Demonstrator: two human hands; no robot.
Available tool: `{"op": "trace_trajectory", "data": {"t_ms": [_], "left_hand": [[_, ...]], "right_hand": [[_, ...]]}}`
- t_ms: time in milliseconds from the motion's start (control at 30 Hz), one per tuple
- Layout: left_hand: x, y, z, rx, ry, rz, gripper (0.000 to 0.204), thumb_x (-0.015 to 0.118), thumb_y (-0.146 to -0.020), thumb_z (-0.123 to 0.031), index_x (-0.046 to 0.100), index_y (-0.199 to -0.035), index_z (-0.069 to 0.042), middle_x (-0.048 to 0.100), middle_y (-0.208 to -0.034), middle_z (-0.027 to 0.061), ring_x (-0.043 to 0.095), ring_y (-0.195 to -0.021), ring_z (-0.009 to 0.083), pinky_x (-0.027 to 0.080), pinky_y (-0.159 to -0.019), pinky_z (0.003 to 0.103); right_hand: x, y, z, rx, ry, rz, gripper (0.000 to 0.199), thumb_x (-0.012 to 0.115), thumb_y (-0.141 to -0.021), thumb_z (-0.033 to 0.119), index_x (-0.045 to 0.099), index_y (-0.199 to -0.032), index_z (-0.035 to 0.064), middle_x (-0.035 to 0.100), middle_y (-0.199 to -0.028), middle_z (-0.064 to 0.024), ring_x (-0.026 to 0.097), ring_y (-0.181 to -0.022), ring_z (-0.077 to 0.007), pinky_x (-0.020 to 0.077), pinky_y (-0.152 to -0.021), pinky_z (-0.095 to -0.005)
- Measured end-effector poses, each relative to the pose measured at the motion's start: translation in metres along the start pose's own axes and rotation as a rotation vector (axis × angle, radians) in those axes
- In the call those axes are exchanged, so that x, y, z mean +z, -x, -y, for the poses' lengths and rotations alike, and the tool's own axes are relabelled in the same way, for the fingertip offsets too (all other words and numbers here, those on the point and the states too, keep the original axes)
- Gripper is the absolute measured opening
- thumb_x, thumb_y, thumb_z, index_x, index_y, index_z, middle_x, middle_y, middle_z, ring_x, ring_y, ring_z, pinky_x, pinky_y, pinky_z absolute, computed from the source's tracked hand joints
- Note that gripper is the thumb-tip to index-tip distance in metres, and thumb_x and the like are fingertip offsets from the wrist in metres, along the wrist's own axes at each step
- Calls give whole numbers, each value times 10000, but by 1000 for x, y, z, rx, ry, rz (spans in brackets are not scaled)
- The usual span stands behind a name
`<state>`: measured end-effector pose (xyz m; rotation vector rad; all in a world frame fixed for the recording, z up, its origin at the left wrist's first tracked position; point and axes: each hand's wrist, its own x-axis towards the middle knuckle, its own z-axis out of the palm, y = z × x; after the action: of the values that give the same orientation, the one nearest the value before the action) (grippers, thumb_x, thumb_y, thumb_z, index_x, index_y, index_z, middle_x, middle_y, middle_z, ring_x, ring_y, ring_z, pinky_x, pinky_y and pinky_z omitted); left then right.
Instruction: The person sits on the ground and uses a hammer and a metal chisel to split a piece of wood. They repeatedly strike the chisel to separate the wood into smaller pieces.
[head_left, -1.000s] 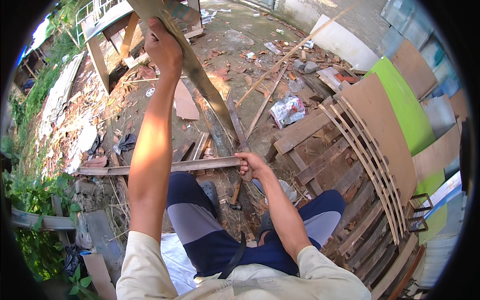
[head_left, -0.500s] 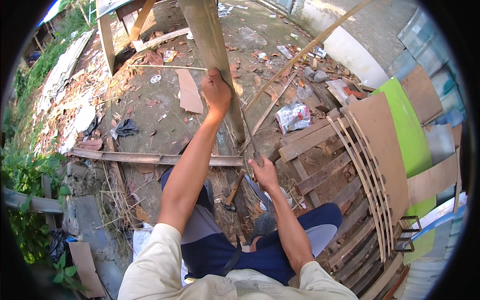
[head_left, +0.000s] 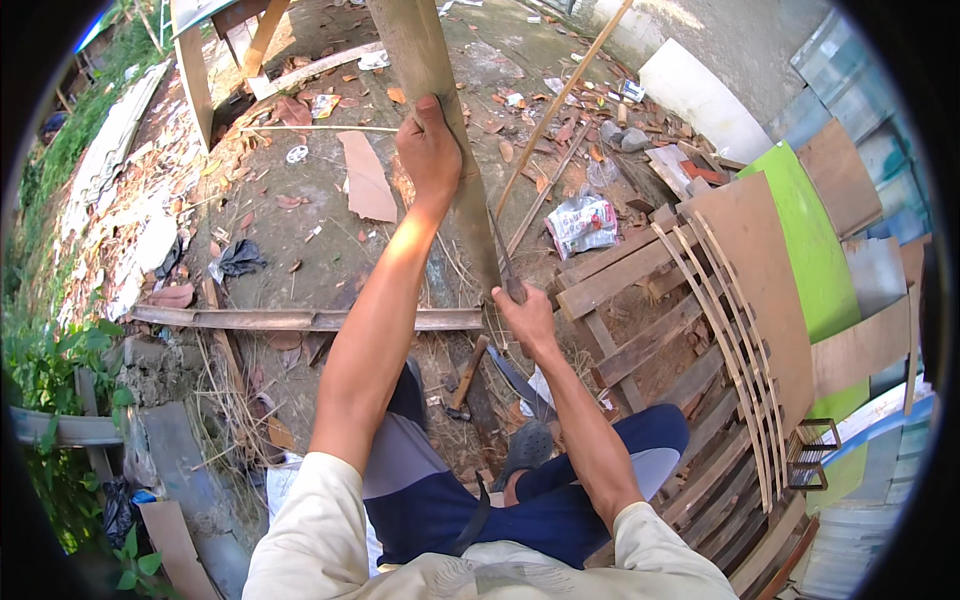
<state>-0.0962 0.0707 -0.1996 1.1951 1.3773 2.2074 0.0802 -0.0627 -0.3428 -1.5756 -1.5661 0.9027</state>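
Note:
My left hand (head_left: 430, 155) is closed round a thick bamboo pole (head_left: 425, 65), which slants down from the top edge. In my right hand (head_left: 528, 320) is the dark handle of a long, thin-bladed knife (head_left: 503, 255). Its blade points up and away, alongside the pole's lower end; whether it touches the pole I cannot tell. Below my right hand, a hammer (head_left: 468, 375) with a wooden handle lies on the ground. Beside it is a wide dark blade (head_left: 522, 383), partly hidden by my right forearm.
A split bamboo length (head_left: 310, 319) lies across the ground at left. To the right, thin curved strips (head_left: 735, 350) rest over wooden slats (head_left: 650, 340) and a brown board (head_left: 765, 290). A wooden table (head_left: 195, 85) stands at the far left. Leaves and litter are scattered about.
Both hands have moved a little farther from me, with the knife going along in my right hand. The pole's lower end sits slightly farther right, and the whole view has shifted a little.

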Motion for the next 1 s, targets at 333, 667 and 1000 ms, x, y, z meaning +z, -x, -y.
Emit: {"op": "trace_trajectory", "data": {"t_ms": [333,667,1000], "left_hand": [[20,10,-7,16,16,8,714,466,-984,-593,516,-659,40,475,-529,98,448,-550,179,349,-520,397],[28,26,-17,66,-99,35,769,333,-1014,-609,489,-662,56,457,-559,93,431,-585,196,341,-559,400],[17,14,-1,68,-103,-45,795,393,-963,-683,535,-685,48,508,-562,110,470,-570,209,367,-554,401]], "right_hand": [[25,4,-80,255,145,-9,286,641,-876,173,513,-655,45,514,-527,-18,484,-399,-158,409,-429,-382],[-3,7,-54,875,-844,376,175,628,-866,131,567,-735,31,498,-555,-23,453,-416,-142,339,-400,-308],[-22,15,25,189,-130,60,278,693,-823,244,634,-748,-17,584,-573,-112,596,-534,-194,457,-540,-381]]}}
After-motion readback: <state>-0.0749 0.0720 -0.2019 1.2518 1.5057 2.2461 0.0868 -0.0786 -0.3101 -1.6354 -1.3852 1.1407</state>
